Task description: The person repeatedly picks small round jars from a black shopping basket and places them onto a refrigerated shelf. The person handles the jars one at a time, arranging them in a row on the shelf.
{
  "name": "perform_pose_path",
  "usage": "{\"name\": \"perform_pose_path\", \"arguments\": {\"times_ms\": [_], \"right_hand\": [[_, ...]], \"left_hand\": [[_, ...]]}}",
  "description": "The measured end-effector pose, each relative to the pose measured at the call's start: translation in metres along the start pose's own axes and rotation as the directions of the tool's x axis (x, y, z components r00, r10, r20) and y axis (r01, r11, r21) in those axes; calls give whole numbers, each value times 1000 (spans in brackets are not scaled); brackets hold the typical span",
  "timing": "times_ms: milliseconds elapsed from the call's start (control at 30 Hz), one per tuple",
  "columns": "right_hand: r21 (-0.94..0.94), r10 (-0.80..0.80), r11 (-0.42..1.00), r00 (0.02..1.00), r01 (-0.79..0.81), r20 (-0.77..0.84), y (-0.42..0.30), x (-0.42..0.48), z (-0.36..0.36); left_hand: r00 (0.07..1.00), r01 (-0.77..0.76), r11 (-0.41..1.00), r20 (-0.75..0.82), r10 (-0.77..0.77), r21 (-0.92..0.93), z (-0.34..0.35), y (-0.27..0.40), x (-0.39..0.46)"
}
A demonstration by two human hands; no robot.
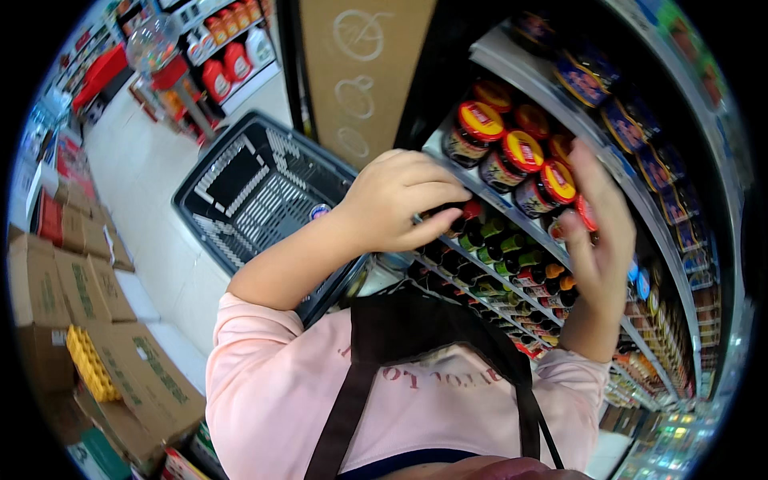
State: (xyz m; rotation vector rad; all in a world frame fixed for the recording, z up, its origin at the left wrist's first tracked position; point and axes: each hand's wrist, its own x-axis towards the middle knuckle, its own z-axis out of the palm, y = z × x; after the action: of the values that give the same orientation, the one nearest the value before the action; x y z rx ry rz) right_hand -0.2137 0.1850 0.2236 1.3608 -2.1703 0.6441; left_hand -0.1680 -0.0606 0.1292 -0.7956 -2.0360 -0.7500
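Observation:
Dark glass jars (503, 171) with red and yellow lids stand in rows on a store shelf. My left hand (411, 198) is at that shelf's front edge, fingers bent and thumb apart from them; whether it touches the edge or holds anything I cannot tell. On the other side of the jars, my right hand (603, 222) is raised and blurred, thumb and fingers apart, close to the jars at the row's end. No object shows in its grasp. Beyond my left forearm is a dark plastic shopping basket (210, 162) with slotted walls.
Blue packages (627, 126) line the shelf above, and bottles (510, 246) fill the shelves below. A brown panel (366, 66) borders the shelving. Cardboard boxes (90, 288) and a yellow egg tray (93, 363) are stacked at left. A candy machine (171, 66) stands beyond the basket.

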Motion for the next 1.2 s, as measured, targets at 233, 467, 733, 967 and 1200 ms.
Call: {"name": "perform_pose_path", "arguments": {"times_ms": [233, 467, 733, 967, 1200], "right_hand": [[472, -122, 877, 908, -91, 402, 1, -6, 143], [551, -232, 792, 705, -262, 670, -25, 17, 281], [83, -21, 988, 422, -129, 906, -37, 29, 435], [-79, 144, 977, 332, -200, 932, -29, -3, 475], [-2, 87, 964, 309, -265, 947, -30, -16, 494]], "left_hand": [[636, 727, 645, 123, -762, 233, -30, -58, -139], [83, 913, 138, 155, -984, 385, -50, -89, -209], [-235, 788, -14, 280, -931, 615, -10, -135, -249], [-257, 899, -156, 204, -945, 409, 16, -138, -282], [-247, 919, -157, 219, -944, 362, 29, -145, -309]]}}
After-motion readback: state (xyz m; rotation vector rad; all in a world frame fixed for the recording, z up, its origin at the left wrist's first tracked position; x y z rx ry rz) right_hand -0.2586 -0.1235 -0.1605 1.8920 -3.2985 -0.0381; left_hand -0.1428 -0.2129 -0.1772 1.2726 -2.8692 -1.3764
